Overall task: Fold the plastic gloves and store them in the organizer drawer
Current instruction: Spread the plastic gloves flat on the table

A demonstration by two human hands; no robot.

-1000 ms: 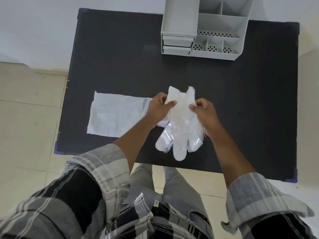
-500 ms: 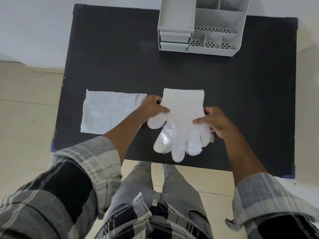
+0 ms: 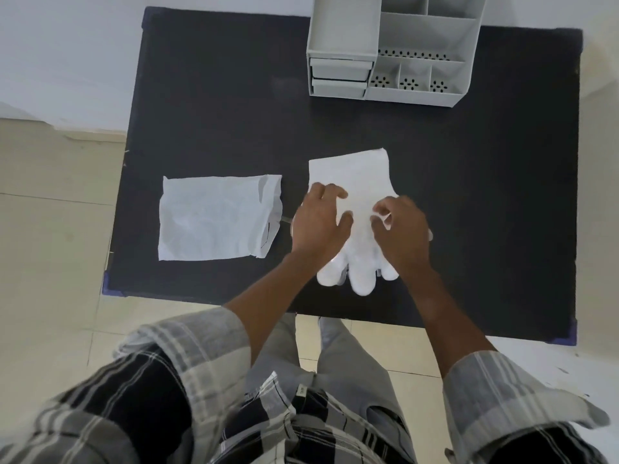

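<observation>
The translucent plastic gloves (image 3: 355,175) lie flat on the black table (image 3: 214,105), cuff pointing away from me and fingers toward the near edge. My left hand (image 3: 318,226) rests palm down on their left side, fingers spread. My right hand (image 3: 402,229) lies on their right side with curled fingers touching the plastic near the middle. The grey organizer (image 3: 392,45) stands at the far edge, its two small drawers (image 3: 340,77) on the left side, both closed.
A white plastic packet (image 3: 214,219) lies flat to the left of the gloves. The table's near edge runs just below the glove fingertips. Pale floor tiles surround the table; my legs are below it.
The gloves went from being held up in both hands to lying flat on the table. Both hands moved from the gloves' edges onto their top surface.
</observation>
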